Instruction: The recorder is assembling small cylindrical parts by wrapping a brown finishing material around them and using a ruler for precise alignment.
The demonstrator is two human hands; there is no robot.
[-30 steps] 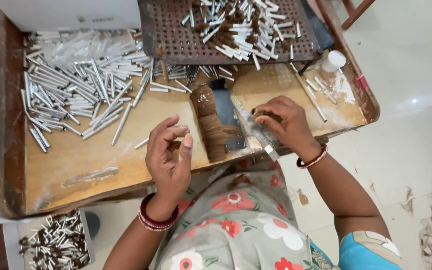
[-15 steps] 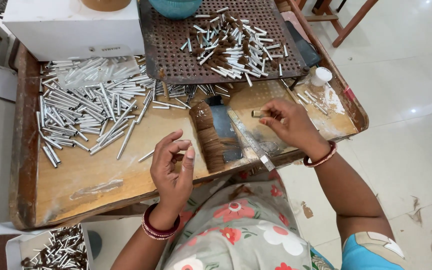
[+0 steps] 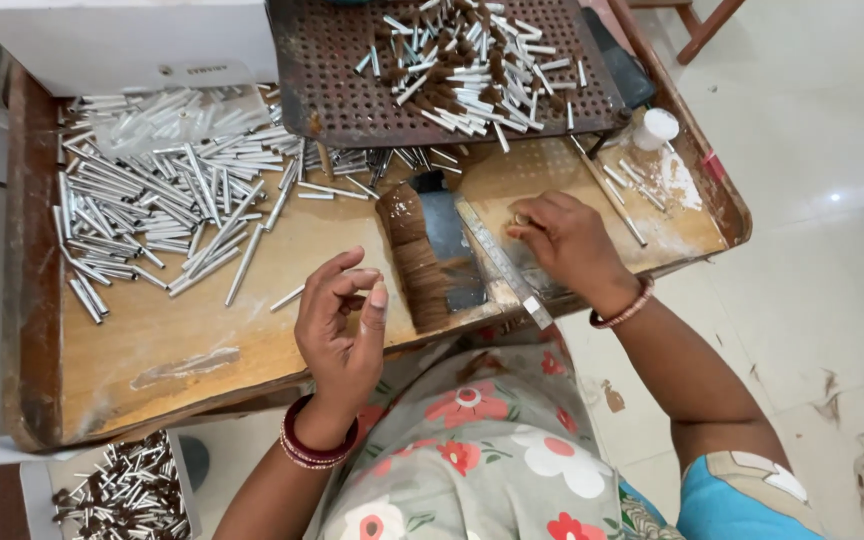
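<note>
My left hand (image 3: 340, 335) hovers above the wooden work board (image 3: 202, 340), fingers curled toward the thumb; whether anything is in it cannot be made out. One silver tube (image 3: 287, 298) lies just left of its fingertips. My right hand (image 3: 574, 245) rests palm down on the board, its fingertips pinching a small brass-coloured piece (image 3: 522, 218). A flat metal strip (image 3: 502, 265) lies slanted at its left side. Between the hands are a dark plate (image 3: 449, 240) and a row of brown bristles (image 3: 414, 258).
A heap of silver tubes (image 3: 152, 200) covers the board's far left. A rusty perforated tray (image 3: 352, 95) at the back holds bristle-tipped tubes (image 3: 462, 70). A white box (image 3: 122, 40) stands at the back left, a small white bottle (image 3: 657, 128) at the right, and a bin of tubes (image 3: 122, 490) below.
The view has shifted so the board sits lower in frame. My right hand has dropped from a raised pinch onto the board. My left hand has stayed hovering.
</note>
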